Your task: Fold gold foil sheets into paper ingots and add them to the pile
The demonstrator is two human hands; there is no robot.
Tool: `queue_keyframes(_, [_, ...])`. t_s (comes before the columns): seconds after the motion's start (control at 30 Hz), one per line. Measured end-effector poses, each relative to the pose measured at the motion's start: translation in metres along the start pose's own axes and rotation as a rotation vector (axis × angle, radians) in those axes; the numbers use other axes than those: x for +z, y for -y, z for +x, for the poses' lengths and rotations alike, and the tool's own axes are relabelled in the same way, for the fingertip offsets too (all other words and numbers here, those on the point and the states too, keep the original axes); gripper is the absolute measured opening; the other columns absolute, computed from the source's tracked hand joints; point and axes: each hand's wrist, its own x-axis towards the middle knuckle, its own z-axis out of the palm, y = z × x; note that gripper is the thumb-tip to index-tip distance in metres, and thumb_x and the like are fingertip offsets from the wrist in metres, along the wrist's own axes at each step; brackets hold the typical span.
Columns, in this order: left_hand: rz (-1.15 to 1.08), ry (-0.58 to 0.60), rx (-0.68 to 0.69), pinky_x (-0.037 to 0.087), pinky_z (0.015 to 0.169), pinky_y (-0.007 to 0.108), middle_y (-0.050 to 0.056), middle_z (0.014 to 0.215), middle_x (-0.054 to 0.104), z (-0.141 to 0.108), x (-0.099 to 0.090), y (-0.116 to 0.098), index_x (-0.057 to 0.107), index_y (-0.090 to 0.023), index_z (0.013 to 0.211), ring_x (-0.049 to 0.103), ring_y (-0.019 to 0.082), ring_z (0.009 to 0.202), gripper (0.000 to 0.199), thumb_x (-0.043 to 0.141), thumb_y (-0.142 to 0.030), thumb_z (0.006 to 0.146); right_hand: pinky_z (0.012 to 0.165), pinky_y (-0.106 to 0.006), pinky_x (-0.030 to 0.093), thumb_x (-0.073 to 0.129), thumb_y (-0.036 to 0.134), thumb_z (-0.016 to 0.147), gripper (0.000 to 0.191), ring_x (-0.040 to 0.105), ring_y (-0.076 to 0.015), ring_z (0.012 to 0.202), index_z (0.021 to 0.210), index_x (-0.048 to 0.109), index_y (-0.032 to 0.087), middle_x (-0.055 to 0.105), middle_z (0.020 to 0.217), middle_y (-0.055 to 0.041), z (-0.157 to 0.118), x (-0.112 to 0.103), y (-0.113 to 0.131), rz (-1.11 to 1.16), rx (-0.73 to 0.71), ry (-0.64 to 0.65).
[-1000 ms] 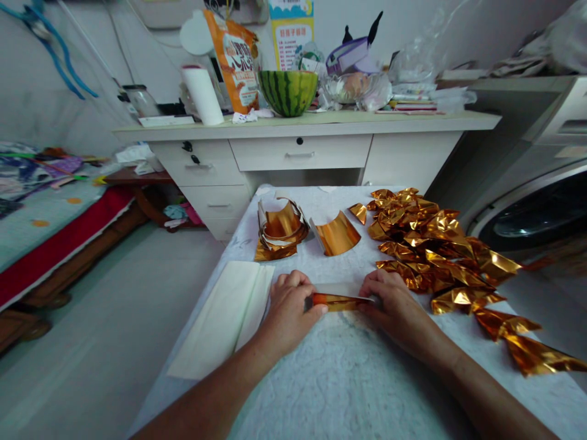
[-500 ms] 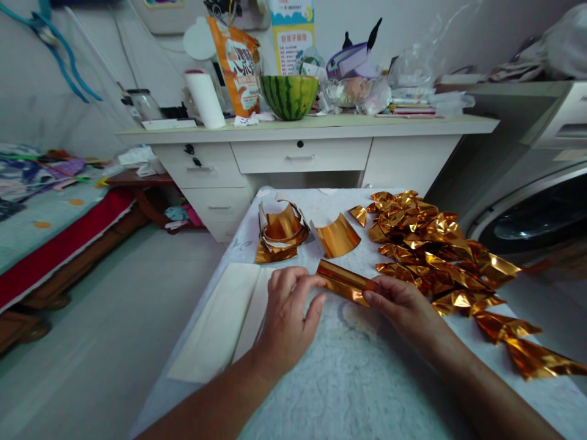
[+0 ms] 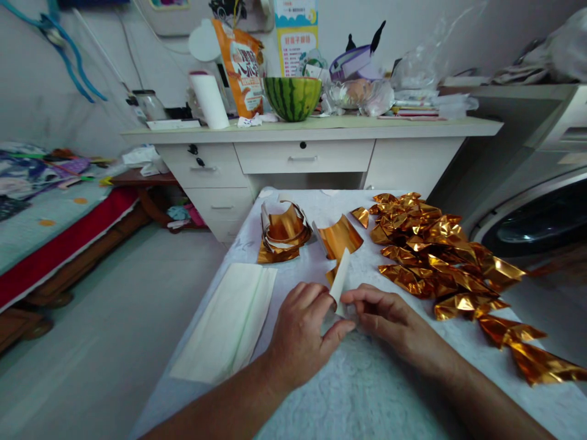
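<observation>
Between my hands is a sheet of gold foil paper [image 3: 340,278], curled so that its white back shows and stands upward. My left hand [image 3: 305,327] has its fingers closed on the left side of the sheet, with the thumb stretched toward the near end. My right hand [image 3: 392,321] pinches the sheet's right edge with the fingertips; the exact grip is partly hidden. Just beyond lies a curved gold foil sheet [image 3: 342,235]. Farther left is a curled stack of gold foil sheets [image 3: 284,229]. A folded white paper [image 3: 224,321] lies beside my left forearm.
Many folded gold foil pieces [image 3: 435,244] spread over the right side of the cloth-covered table [image 3: 348,391]. Behind stands a white desk [image 3: 302,156] carrying a watermelon half [image 3: 292,98] and an orange snack bag [image 3: 241,70]. A washing machine [image 3: 541,183] is at right, a bed [image 3: 55,232] at left.
The foil sheet has turned from lying crosswise, gold side up, to pointing away with its white back showing. My left hand has moved right and my right hand slightly left, closing the gap between them.
</observation>
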Motion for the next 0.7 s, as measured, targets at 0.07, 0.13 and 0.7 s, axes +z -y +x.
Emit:
queue_keyframes(0.07, [0.0, -0.006, -0.026, 0.044, 0.073, 0.037, 0.005, 0.086, 0.06, 0.001, -0.002, 0.0, 0.062, -0.017, 0.09, 0.052, 0.023, 0.085, 0.024, 0.067, -0.039, 0.085, 0.068, -0.027, 0.039, 0.065, 0.039, 0.086, 0.029, 0.046, -0.0144, 0.078, 0.111, 0.068, 0.024, 0.048, 0.085, -0.0002, -0.001, 0.001, -0.001, -0.044, -0.04, 0.017])
queue_keyframes(0.13, [-0.002, -0.025, -0.05, 0.043, 0.071, 0.034, 0.004, 0.081, 0.059, 0.002, -0.003, 0.001, 0.062, -0.016, 0.084, 0.053, 0.021, 0.081, 0.017, 0.064, -0.033, 0.087, 0.074, -0.03, 0.041, 0.063, 0.037, 0.087, 0.031, 0.048, -0.0165, 0.083, 0.115, 0.066, 0.026, 0.049, 0.09, -0.0016, -0.001, 0.003, -0.001, -0.079, -0.057, 0.04])
queue_keyframes(0.7, [-0.361, -0.045, -0.337, 0.04, 0.067, 0.025, 0.0, 0.076, 0.057, 0.005, -0.007, 0.014, 0.057, -0.018, 0.078, 0.056, 0.015, 0.074, 0.021, 0.051, -0.031, 0.093, 0.066, -0.028, 0.045, 0.061, 0.051, 0.085, 0.033, 0.053, -0.0167, 0.078, 0.1, 0.054, 0.022, 0.058, 0.091, -0.0026, 0.006, -0.013, -0.007, -0.175, -0.086, -0.392])
